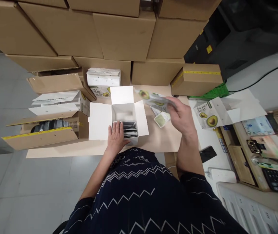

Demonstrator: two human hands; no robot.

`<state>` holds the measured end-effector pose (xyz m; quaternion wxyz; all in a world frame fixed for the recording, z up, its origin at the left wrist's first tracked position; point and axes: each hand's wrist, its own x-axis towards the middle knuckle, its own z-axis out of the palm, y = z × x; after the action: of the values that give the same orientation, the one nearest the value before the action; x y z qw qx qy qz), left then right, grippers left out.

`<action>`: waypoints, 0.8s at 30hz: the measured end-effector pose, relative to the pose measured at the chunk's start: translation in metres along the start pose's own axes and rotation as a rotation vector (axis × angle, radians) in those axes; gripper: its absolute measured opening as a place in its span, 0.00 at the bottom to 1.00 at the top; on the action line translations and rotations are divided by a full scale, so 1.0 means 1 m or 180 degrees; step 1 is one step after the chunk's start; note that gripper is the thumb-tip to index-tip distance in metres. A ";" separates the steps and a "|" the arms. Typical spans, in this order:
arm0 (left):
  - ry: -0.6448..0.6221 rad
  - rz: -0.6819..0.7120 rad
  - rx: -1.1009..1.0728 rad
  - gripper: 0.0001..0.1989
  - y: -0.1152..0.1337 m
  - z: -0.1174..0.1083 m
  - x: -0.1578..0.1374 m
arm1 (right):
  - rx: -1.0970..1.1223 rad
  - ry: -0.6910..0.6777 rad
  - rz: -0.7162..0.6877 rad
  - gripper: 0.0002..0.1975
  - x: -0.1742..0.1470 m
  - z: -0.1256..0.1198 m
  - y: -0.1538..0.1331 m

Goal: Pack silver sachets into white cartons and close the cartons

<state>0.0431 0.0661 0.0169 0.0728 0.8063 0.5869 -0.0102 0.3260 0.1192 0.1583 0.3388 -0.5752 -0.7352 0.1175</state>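
Note:
A white box stands on the table in front of me with its flaps spread out. Dark-edged flat pouches stand in a row in its near part. My left hand lies over the box's near left corner, fingers stretched out flat against the pouches and thumb by the near wall. To the right, my right hand is closed on a pouch with avocado pictures, raised over the table and smeared by motion. Below it lie small green-and-white packets, partly hidden by the hand.
Brown cartons are stacked along the back. On the left are an open carton of dark pouches and a white box. An avocado-printed box, a phone-like black object and a calculator are on the right.

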 end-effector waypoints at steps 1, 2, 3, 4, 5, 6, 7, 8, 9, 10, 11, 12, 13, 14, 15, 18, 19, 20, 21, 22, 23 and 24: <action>-0.0003 -0.0004 0.0015 0.49 0.000 0.000 0.000 | 0.0054 -0.0203 -0.0143 0.17 0.010 0.004 -0.013; -0.0005 -0.0010 0.0028 0.50 0.001 0.000 0.000 | 0.0056 -0.0455 -0.0262 0.16 0.020 0.012 -0.023; -0.0005 -0.0020 0.0036 0.50 0.001 -0.001 0.000 | 0.0012 -0.0730 -0.0361 0.16 0.030 0.023 -0.032; -0.0004 -0.0032 0.0040 0.50 0.001 -0.001 0.000 | -0.0078 -0.1005 -0.0440 0.17 0.038 0.036 -0.039; 0.0000 -0.0039 0.0041 0.50 0.002 -0.001 0.000 | -0.0205 -0.1274 -0.0503 0.17 0.047 0.051 -0.043; 0.0006 -0.0047 0.0043 0.50 0.002 -0.002 0.000 | -0.0358 -0.1523 -0.0555 0.18 0.054 0.067 -0.046; 0.0015 -0.0056 0.0047 0.50 0.002 -0.002 -0.001 | -0.0517 -0.1757 -0.0588 0.19 0.061 0.082 -0.047; 0.0023 -0.0063 0.0051 0.50 0.003 -0.002 -0.001 | -0.0670 -0.1973 -0.0598 0.19 0.067 0.097 -0.048; 0.0028 -0.0068 0.0056 0.50 0.003 -0.003 -0.001 | -0.0800 -0.2170 -0.0595 0.20 0.073 0.111 -0.047; 0.0030 -0.0074 0.0060 0.50 0.003 -0.003 -0.001 | -0.0902 -0.2338 -0.0589 0.19 0.078 0.124 -0.047; 0.0023 -0.0079 0.0062 0.50 0.004 -0.004 -0.001 | -0.0973 -0.2487 -0.0586 0.19 0.083 0.134 -0.046; 0.0007 -0.0084 0.0063 0.50 0.004 -0.004 -0.001 | -0.1016 -0.2617 -0.0594 0.18 0.087 0.144 -0.045; -0.0017 -0.0087 0.0067 0.51 0.004 -0.005 -0.001 | -0.1039 -0.2740 -0.0617 0.18 0.089 0.152 -0.044; -0.0042 -0.0089 0.0072 0.51 0.004 -0.006 0.000 | -0.1054 -0.2862 -0.0654 0.17 0.091 0.160 -0.043; -0.0065 -0.0090 0.0081 0.52 0.005 -0.007 0.000 | -0.1059 -0.2996 -0.0697 0.17 0.091 0.168 -0.041; -0.0110 -0.0083 0.0117 0.54 0.005 -0.010 0.000 | -0.1021 -0.3389 -0.0808 0.16 0.087 0.189 -0.033; -0.0124 -0.0082 0.0124 0.54 0.005 -0.011 0.000 | -0.1000 -0.3497 -0.0827 0.16 0.084 0.196 -0.030; -0.0136 -0.0084 0.0127 0.55 0.006 -0.011 -0.001 | -0.0969 -0.3578 -0.0832 0.16 0.081 0.202 -0.026; -0.0149 -0.0090 0.0128 0.55 0.006 -0.012 -0.001 | -0.0927 -0.3633 -0.0819 0.16 0.079 0.206 -0.023; -0.0162 -0.0094 0.0127 0.56 0.006 -0.012 0.000 | -0.0861 -0.3663 -0.0801 0.16 0.077 0.210 -0.020; -0.0176 -0.0097 0.0127 0.56 0.006 -0.012 0.000 | -0.0745 -0.3681 -0.0776 0.15 0.075 0.212 -0.017; -0.0188 -0.0097 0.0130 0.57 0.006 -0.013 0.000 | -0.0559 -0.3698 -0.0743 0.15 0.073 0.213 -0.014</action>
<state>0.0481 0.0661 0.0301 0.0736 0.7980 0.5964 -0.0471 0.1721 0.2287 0.0349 -0.1569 -0.3581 -0.8653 0.3136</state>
